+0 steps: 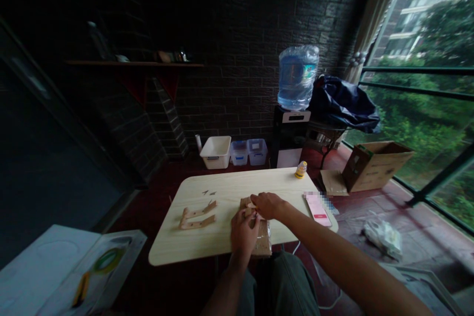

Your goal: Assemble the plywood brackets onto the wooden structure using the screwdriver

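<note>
On the light table [163,247], a flattened piece of brown cardboard [263,244] lies in front of me. My left hand [244,232] is closed on a small pale wooden piece [250,211] over the cardboard, its fingertips close to the other hand. My right hand [268,206] is closed too, pressed down from the right on something small; a bit of yellow shows by its fingers, but the rest is hidden. To the left lies a joined wooden part [200,223] with two arms and dark holes. Small dark screws [209,193] are scattered behind it.
A phone [317,210] lies at the table's right side, and a small yellow-based bottle [301,170] stands at the back right edge. An open white case [111,271] is at the lower left. Plastic bins [217,153], a water dispenser [292,131] and a cardboard box [377,168] stand beyond.
</note>
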### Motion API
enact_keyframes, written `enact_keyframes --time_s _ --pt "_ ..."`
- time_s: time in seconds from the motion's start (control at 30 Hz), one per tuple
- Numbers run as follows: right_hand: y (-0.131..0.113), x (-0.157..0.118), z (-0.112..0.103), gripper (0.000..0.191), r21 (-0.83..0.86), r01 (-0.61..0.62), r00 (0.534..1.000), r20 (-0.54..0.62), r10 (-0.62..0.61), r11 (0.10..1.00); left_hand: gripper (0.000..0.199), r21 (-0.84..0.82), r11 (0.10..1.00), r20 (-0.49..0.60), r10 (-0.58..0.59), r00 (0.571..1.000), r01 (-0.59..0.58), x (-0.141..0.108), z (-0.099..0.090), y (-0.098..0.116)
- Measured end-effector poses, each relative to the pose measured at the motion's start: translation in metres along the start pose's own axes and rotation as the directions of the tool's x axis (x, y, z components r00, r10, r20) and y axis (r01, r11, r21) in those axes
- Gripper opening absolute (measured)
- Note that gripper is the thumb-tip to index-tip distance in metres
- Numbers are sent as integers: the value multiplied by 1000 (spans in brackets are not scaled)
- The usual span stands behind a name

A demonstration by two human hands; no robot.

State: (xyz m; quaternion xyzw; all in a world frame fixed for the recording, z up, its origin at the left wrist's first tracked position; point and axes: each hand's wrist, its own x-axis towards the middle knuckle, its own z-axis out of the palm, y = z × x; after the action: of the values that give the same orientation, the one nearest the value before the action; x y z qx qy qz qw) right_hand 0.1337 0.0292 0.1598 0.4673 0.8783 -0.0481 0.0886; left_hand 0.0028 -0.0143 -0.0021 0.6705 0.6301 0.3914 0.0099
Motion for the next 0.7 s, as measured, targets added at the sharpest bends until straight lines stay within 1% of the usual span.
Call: enact_keyframes --time_s 0.1,0.2,0.33,0.47,0.6,0.7 --pt "-2 4 1 38 -4 5 1000 1 -5 1000 21 -4 1000 -4 -12 1000 12 0 -1 1" --pt "-4 7 5 33 20 -57 998 -23 57 998 21 0 1000 -3 -23 1000 23 -1 -1 1" --pt "-3 3 7 36 81 -113 993 -33 116 990 21 6 1000 6 -25 1000 25 -1 1 -1" --pt "1 -5 1 43 61 -75 997 -19 77 995 20 6 1000 15 -2 1000 2 -1 3 -3" --pt "-3 -9 -4 37 -9 -7 1000 -27 7 1000 20 13 1000 8 4 1000 -4 -1 3 -4" --pt "-9 -8 -3 33 -34 -18 1000 -15 18 999 19 1 1000 13 13 1000 -13 -1 2 -5"
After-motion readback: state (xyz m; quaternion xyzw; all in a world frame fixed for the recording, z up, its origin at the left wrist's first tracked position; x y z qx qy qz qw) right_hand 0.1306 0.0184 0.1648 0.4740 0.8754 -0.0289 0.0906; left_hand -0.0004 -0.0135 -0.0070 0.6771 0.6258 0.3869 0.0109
